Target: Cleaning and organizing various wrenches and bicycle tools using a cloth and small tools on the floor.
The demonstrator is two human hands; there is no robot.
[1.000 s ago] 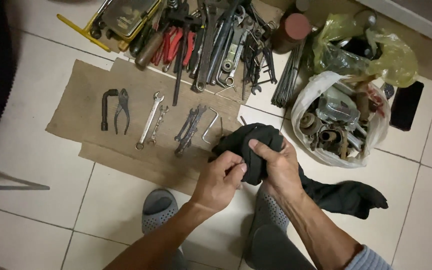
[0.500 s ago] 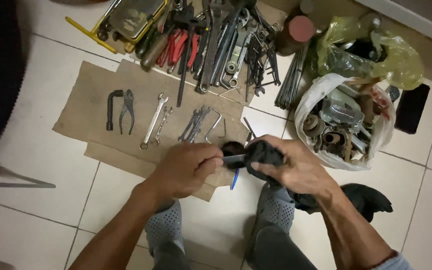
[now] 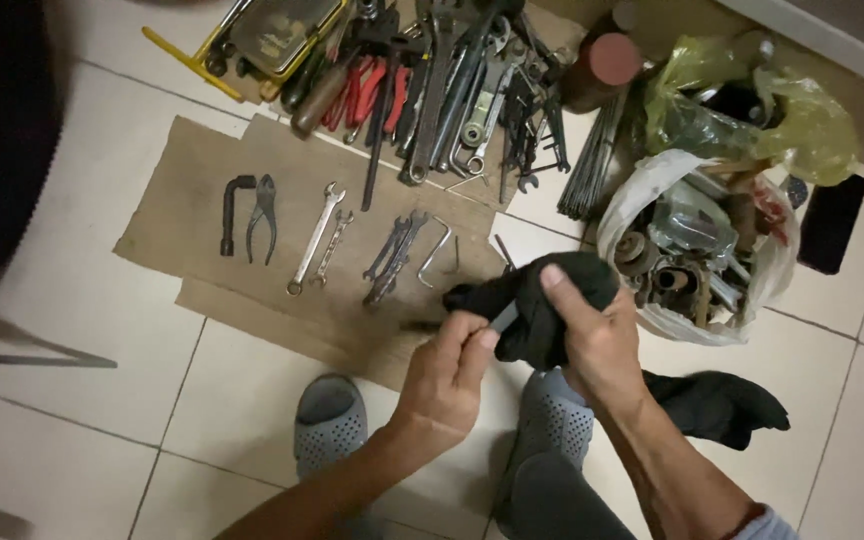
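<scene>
Right hand [image 3: 597, 340] clamped on black cloth [image 3: 542, 300], left hand [image 3: 447, 375] pinching slim tool [image 3: 503, 318] inside it

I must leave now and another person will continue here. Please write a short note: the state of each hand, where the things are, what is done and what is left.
Right hand: grip closed on the black cloth, wrapped around a slim metal tool.
Left hand: fingers pinch the tool's bare end beside the cloth.
Done: pliers, wrenches and a hex key lie in a row on the brown cardboard.
Left: the mixed tool pile beyond the cardboard and the parts bag at right are unsorted.
</scene>
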